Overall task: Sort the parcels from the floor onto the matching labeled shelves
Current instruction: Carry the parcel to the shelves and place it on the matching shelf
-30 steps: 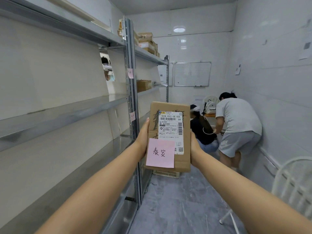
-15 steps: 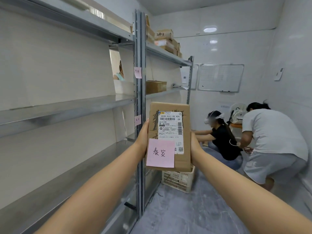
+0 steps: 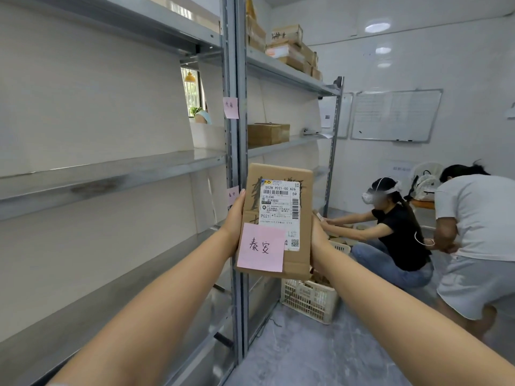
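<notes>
Since a moment ago the view has swung left and nearer the shelves point(image 3: 117, 174), bringing the crate point(image 3: 309, 302) and two people point(image 3: 401, 232) closer; the parcel point(image 3: 278, 218) stays upright in both hands. Left hand point(image 3: 235, 218) presses its left edge, right hand point(image 3: 317, 235) its right edge, fingers behind it, so their spread cannot be told. A pink note point(image 3: 260, 247) covers its lower left corner, beside a matching note point(image 3: 232, 195) on the post point(image 3: 237, 151)
</notes>
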`<state>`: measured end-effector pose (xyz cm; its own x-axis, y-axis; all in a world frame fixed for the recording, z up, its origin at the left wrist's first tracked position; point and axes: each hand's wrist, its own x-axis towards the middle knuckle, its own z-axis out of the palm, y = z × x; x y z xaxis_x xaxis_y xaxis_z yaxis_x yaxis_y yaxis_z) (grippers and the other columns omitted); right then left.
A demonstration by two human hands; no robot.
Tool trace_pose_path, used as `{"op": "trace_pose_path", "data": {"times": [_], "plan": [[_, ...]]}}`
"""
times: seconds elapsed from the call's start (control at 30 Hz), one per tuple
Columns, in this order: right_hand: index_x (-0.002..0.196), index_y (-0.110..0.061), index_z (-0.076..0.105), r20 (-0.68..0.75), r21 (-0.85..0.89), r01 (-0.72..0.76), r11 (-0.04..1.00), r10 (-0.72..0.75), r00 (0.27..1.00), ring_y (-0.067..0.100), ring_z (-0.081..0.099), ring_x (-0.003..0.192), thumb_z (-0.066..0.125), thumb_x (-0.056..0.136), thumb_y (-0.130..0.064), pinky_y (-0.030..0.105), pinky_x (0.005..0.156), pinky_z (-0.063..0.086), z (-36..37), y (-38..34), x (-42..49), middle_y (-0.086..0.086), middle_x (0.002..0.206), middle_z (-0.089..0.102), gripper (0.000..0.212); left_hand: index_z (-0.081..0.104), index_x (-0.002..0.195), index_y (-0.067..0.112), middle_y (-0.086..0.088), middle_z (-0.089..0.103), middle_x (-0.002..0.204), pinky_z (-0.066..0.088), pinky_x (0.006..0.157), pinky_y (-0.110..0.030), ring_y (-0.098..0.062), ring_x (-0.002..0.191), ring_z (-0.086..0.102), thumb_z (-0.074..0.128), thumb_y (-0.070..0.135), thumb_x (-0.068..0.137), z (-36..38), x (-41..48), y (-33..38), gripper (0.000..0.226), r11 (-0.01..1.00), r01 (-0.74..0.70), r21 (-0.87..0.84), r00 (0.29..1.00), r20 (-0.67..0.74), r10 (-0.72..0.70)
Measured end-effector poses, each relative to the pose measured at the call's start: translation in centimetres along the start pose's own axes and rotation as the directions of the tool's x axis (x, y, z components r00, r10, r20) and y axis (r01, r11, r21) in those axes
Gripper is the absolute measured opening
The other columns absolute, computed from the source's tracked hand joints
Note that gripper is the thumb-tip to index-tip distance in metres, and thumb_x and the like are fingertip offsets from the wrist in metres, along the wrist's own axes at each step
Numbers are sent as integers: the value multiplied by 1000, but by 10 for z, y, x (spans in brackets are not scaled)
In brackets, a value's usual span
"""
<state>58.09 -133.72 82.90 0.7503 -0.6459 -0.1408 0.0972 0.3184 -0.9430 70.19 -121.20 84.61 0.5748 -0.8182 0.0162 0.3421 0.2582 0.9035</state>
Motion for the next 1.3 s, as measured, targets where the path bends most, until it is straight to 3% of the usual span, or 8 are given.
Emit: {"op": "trace_pose_path", "data": {"times": [0.17, 0.3, 0.43, 0.7, 0.83, 0.97, 1.23, 1.3], "plan": [[84, -20, 60, 59, -61, 8, 998, -4, 998, 21, 62, 76, 31, 96, -44, 34, 74, 48, 9, -5, 55, 2, 75, 71, 40, 67, 99, 14, -11, 74, 95, 54, 74, -35, -27, 81, 71, 32, 56, 93, -16, 40, 1, 55, 1000, -12, -22, 1000, 4, 13], [76, -20, 57, 72, -125, 16, 992, -7, 997, 16, 59, 68, 29, 98, -40, 29, 66, 45, 16, -8, 97, -9, 46, 67, 41, 60, 121, 11, -17, 66, 118, 46, 95, -46, -34, 101, 63, 36, 61, 90, -33, 70, 10, 63, 998, -41, -52, 995, -90, 36], [72, -21, 60, 127, -157, -17, 987, 37, 991, 17, 61, 69, 29, 97, -45, 28, 67, 47, 24, -2, 133, -8, 49, 69, 46, 68, 101, 14, -13, 70, 102, 45, 94, -43, -31, 94, 65, 32, 55, 94, -45, 91, 13, 55, 995, -85, -56, 985, -152, 76], [75, -22, 59, 338, -237, -20, 971, 102, 936, 17, 64, 68, 31, 95, -46, 28, 65, 48, 45, 12, 208, -7, 57, 71, 42, 70, 93, 15, -10, 75, 89, 50, 78, -36, -24, 75, 73, 26, 53, 96, -63, 114, 8, 58, 987, -148, -63, 940, -319, 121], [73, -21, 57, 413, -272, -40, 962, 154, 898, 14, 64, 58, 32, 97, -40, 27, 59, 48, 56, 16, 242, -6, 55, 70, 40, 68, 95, 15, -9, 77, 83, 49, 80, -35, -24, 75, 73, 25, 52, 96, -68, 126, 7, 56, 978, -205, -42, 880, -446, 165], [82, -22, 62, 529, -265, -28, 964, 170, 831, 20, 66, 73, 35, 96, -44, 31, 69, 52, 67, 19, 273, -5, 64, 73, 37, 68, 98, 15, -9, 76, 88, 49, 83, -36, -26, 84, 70, 27, 52, 96, -68, 138, 5, 56, 962, -271, -41, 808, -553, 204], [87, -23, 62, 682, -386, -3, 923, 287, 673, 19, 66, 78, 32, 93, -51, 32, 74, 50, 72, 47, 298, -1, 83, 74, 41, 67, 95, 14, -7, 76, 81, 50, 74, -32, -21, 69, 73, 27, 50, 97, -74, 139, -24, 54, 960, -279, 21, 665, -717, 210], [81, -24, 63, 705, -402, 3, 916, 307, 639, 16, 66, 76, 28, 96, -47, 32, 74, 49, 76, 55, 303, -5, 76, 74, 45, 66, 94, 14, -6, 77, 77, 50, 72, -31, -21, 66, 73, 27, 50, 97, -77, 136, -28, 53, 965, -262, 23, 632, -752, 189]]}}
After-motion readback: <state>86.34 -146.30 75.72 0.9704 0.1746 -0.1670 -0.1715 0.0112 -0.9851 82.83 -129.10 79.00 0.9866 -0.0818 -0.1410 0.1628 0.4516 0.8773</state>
